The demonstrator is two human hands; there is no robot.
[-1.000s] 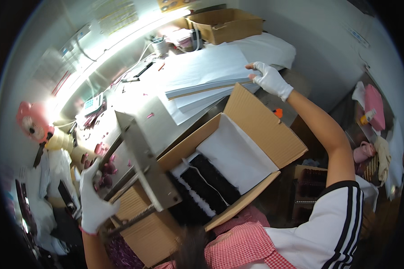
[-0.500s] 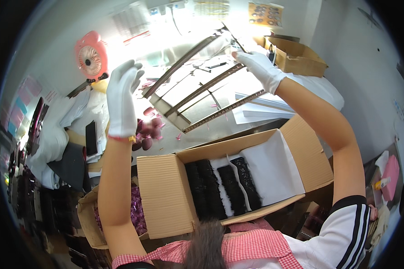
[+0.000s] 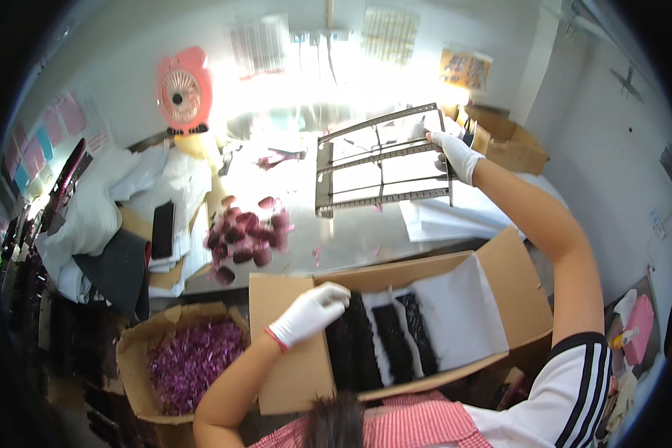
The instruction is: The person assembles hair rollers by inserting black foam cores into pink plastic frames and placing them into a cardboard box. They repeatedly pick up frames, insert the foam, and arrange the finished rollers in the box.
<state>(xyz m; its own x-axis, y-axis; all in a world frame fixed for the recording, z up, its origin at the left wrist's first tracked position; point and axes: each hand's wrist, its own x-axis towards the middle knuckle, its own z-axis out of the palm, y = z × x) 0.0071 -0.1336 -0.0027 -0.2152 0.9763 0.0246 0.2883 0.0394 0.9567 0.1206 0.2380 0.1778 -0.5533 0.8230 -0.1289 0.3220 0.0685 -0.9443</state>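
My right hand [image 3: 457, 157], in a white glove, grips the right end of a dark metal rack [image 3: 381, 157], a frame with long slotted bars and crosspieces. The rack is held tilted over the bright work table [image 3: 351, 243]. My left hand [image 3: 311, 312], also gloved, is over the left side of an opened cardboard box [image 3: 287, 373], by its folded-out flap. Its fingers are loosely bent, and nothing shows in them. Close to those fingertips lie fuzzy black strips [image 3: 388, 332] in the box, with white paper [image 3: 448, 306] between and beside them.
Several maroon caps [image 3: 248, 231] lie in a heap on the table. A carton of shiny purple pieces [image 3: 194, 366] stands left of the box. Farther back are a pink fan [image 3: 184, 89], a black phone [image 3: 163, 230], white sheets [image 3: 444, 213] and another cardboard box [image 3: 511, 142].
My left hand has left the raised spot near the rack's left end and come down to the box. The rack has turned more level and shifted right, still in my right hand.
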